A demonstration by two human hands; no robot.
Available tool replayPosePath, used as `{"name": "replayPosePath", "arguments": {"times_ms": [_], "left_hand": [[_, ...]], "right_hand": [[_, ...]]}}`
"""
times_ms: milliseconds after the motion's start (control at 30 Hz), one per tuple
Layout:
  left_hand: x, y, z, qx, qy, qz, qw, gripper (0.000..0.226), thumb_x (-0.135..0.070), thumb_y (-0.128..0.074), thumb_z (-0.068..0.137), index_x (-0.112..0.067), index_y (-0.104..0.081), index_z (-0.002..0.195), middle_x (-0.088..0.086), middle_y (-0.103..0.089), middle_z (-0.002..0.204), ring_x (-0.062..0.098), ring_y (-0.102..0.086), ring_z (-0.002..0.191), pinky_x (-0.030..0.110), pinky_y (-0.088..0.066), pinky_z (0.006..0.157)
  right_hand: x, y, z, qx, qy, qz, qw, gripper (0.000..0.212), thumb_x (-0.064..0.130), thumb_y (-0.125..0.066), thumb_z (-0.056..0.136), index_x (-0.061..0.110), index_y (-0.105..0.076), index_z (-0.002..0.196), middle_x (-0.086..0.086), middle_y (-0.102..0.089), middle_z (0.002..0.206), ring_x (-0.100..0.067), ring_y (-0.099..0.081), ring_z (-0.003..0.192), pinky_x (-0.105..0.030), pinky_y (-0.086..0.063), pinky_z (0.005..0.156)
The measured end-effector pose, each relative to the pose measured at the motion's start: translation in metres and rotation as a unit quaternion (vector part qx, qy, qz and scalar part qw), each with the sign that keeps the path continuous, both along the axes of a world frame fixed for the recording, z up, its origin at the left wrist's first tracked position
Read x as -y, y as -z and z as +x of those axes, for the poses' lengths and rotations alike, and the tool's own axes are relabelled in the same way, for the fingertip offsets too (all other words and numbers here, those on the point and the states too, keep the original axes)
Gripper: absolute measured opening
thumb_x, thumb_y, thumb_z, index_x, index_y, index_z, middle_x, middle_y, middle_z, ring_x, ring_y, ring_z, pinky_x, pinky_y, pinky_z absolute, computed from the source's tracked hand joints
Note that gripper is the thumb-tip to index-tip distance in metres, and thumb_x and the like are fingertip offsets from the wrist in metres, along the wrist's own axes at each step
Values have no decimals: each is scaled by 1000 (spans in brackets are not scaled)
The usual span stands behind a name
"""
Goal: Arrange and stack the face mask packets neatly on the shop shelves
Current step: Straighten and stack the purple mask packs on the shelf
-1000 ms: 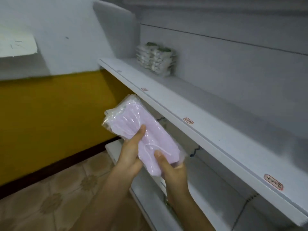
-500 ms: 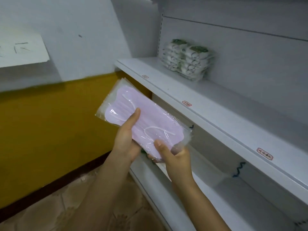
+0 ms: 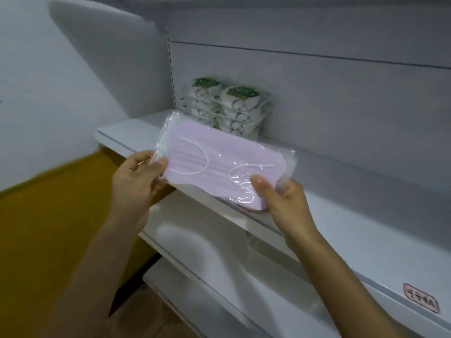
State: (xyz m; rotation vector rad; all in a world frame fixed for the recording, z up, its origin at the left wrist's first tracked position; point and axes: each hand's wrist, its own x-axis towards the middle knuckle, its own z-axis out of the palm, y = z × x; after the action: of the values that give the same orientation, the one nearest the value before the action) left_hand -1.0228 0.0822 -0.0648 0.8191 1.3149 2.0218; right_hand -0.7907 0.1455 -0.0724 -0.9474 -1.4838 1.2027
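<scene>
A clear plastic packet of pink face masks [image 3: 219, 162] hangs over the front edge of the white upper shelf [image 3: 341, 206]. My left hand [image 3: 136, 181] pinches its left end. My right hand [image 3: 280, 203] grips its lower right corner, thumb on top. Behind it, at the back left of the same shelf, stand two stacks of white mask packets with green labels [image 3: 224, 108], against the back panel.
A lower white shelf [image 3: 207, 252] juts out beneath my forearms, with another below it. A pink price label [image 3: 421, 301] sticks to the upper shelf's front edge at right. A yellow and white wall [image 3: 48, 215] closes the left side.
Both hands have raised the pink packet up and to the right, from below the shelf edge to over it. The packet has turned nearly level, and the view has come closer to the shelf.
</scene>
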Motion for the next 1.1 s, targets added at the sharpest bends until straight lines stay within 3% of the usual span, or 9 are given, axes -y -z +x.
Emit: {"name": "replayPosePath", "arguments": {"times_ms": [133, 233, 333, 433, 500, 667, 833, 1000, 1100], "left_hand": [[-65, 6, 15, -145, 53, -68, 986, 26, -8, -72, 84, -20, -56, 99, 1, -70, 78, 15, -66, 70, 28, -56, 66], [-128, 26, 43, -282, 138, -89, 945, 22, -10, -72, 84, -23, -56, 93, 0, -65, 76, 17, -62, 69, 33, -51, 70], [-200, 36, 67, -456, 171, -90, 869, 21, -14, -63, 88, -29, -66, 102, -4, -68, 89, 17, -64, 77, 28, -52, 73], [-258, 36, 88, -594, 206, -115, 769, 32, -22, -50, 95, -31, -63, 123, 0, -65, 118, 22, -63, 102, 31, -50, 87], [-282, 41, 99, -653, 205, -105, 722, 33, -24, -46, 97, -27, -61, 126, 6, -62, 117, 26, -60, 106, 35, -50, 87], [-307, 47, 104, -601, 234, -96, 758, 31, -26, -45, 97, -27, -65, 121, 6, -61, 113, 25, -60, 104, 31, -49, 85], [-309, 51, 104, -564, 235, -74, 788, 43, -47, -50, 95, -20, -53, 129, 7, -54, 130, 28, -54, 116, 35, -44, 93], [-316, 50, 115, -653, 252, -50, 712, 80, -65, -59, 81, -26, -34, 146, 4, -7, 161, 30, -20, 143, 41, -29, 110], [-318, 55, 116, -622, 286, -57, 727, 73, -59, -65, 79, -25, -42, 140, 4, -6, 161, 33, -35, 137, 40, -37, 106]], "right_hand": [[-61, 5, 31, 71, 100, 8, 992, 15, 27, -72, 85, 17, -69, 95, 3, -74, 87, -11, -69, 78, -34, -57, 73], [-103, 19, 73, 188, 195, -13, 963, 48, 50, -72, 68, 11, -68, 97, -7, -73, 91, -25, -69, 87, -41, -54, 77], [-141, 24, 98, 293, 282, -45, 913, 57, 39, -77, 77, 5, -56, 117, -14, -64, 118, -31, -60, 109, -32, -42, 80], [-166, 23, 101, 326, 347, -73, 877, 63, 37, -75, 80, 9, -45, 127, -16, -60, 124, -33, -58, 112, -36, -45, 88], [-178, 27, 101, 356, 377, -85, 851, 64, 39, -71, 82, 13, -40, 132, -14, -60, 124, -32, -58, 113, -37, -45, 90], [-198, 34, 106, 346, 440, -87, 824, 77, 47, -75, 76, 17, -37, 136, -10, -58, 129, -29, -56, 118, -37, -44, 93], [-201, 40, 106, 304, 493, -71, 812, 60, 50, -70, 81, 18, -48, 126, -5, -61, 118, -25, -57, 113, -34, -43, 90], [-204, 40, 112, 263, 555, -43, 788, 39, 45, -65, 86, 15, -60, 110, -4, -65, 102, -24, -61, 100, -30, -43, 82], [-202, 41, 113, 266, 565, -43, 780, 34, 42, -63, 88, 12, -63, 105, -5, -67, 99, -24, -62, 98, -29, -43, 83]]}}
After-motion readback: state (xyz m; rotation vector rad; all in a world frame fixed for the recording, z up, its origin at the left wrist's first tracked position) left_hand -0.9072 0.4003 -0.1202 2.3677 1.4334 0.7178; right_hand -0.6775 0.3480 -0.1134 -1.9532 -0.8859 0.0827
